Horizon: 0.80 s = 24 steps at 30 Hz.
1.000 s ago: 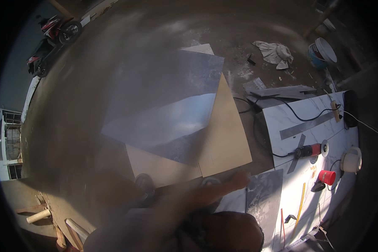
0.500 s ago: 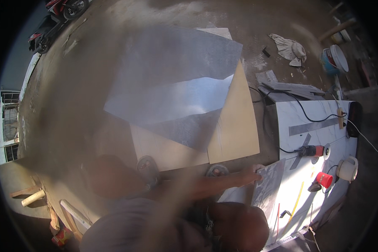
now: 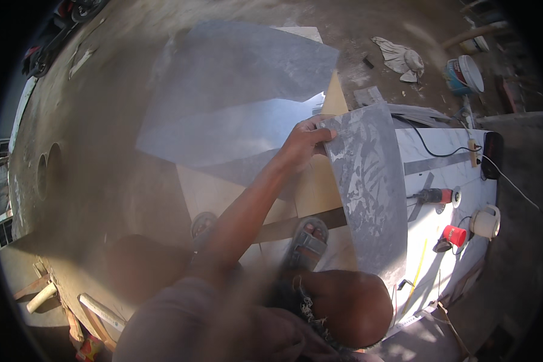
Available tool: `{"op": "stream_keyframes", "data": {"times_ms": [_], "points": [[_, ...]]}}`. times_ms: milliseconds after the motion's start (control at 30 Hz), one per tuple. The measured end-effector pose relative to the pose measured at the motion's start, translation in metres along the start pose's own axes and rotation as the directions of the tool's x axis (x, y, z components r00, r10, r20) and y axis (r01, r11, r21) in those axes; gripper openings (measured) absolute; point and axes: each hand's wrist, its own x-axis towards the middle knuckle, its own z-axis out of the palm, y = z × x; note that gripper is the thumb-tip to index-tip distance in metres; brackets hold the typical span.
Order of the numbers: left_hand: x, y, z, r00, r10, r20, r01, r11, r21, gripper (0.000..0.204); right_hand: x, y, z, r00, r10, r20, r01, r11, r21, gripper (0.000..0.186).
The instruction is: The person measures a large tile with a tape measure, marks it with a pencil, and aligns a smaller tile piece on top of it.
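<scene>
My left hand (image 3: pixel 306 140) grips the left edge of a grey, white-mottled tile (image 3: pixel 368 181) near its upper corner, thumb on the face, fingers partly hidden behind it. The tile is raised at that end, over white marble-patterned tiles (image 3: pixel 429 140). Beyond my hand lie a large grey sheet (image 3: pixel 217 72) and beige boards (image 3: pixel 320 196). My right hand does not show. My sandalled foot (image 3: pixel 308 241) and bare knee (image 3: pixel 350 304) are below the tile. A hazy blur covers part of the picture.
An angle grinder (image 3: pixel 434 196), red container (image 3: pixel 454 235), cream kettle (image 3: pixel 484 222) and cables are on the white tiles. A bucket (image 3: pixel 464 75), cloth (image 3: pixel 398 59) and stacked offcuts (image 3: pixel 419 113) lie beyond. A motorbike (image 3: pixel 42 54) stands upper left, wood scraps (image 3: pixel 42 298) lower left.
My left hand has moved up and forward, lifting the grey tile from where it lay on the white tiles at the lower right. My sandalled feet show more plainly now.
</scene>
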Motion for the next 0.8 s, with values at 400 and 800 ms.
{"op": "stream_keyframes", "data": {"times_ms": [400,800], "points": [[-0.036,0.071,-0.276,0.756,0.595,-0.272,-0.224,0.626,0.747,0.042,-0.110,-0.154,0.114,0.875,-0.279,0.397,0.110,0.911,0.397,0.057],[-0.013,0.040,-0.356,0.781,0.384,-0.493,-0.248,0.915,0.319,0.042,-0.061,-0.133,0.175,0.915,-0.259,0.310,0.228,0.965,0.132,0.055]]}}
